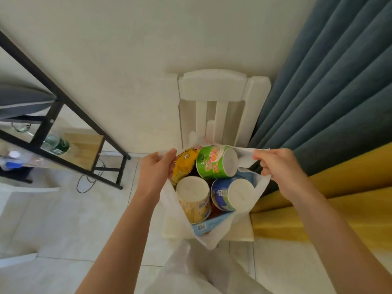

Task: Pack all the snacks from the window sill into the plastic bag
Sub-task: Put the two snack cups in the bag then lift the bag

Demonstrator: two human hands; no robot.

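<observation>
A white plastic bag (214, 236) rests on the seat of a white chair (212, 85), its mouth held wide. My left hand (156, 170) grips the bag's left handle and my right hand (277, 166) grips the right handle. Inside lie a green noodle cup (214, 163), a blue noodle cup (231, 195) and a yellow noodle cup (194, 201), all on their sides. A yellow snack packet (184, 164) sits at the back left of the bag, and a light blue box (209, 227) lies at the front. The window sill is out of view.
A blue curtain (331, 81) with a yellow lower band (331, 200) hangs to the right of the chair. A black metal shelf frame (63, 128) with a green bottle (56, 144) stands at the left. A cable lies on the tiled floor (70, 219).
</observation>
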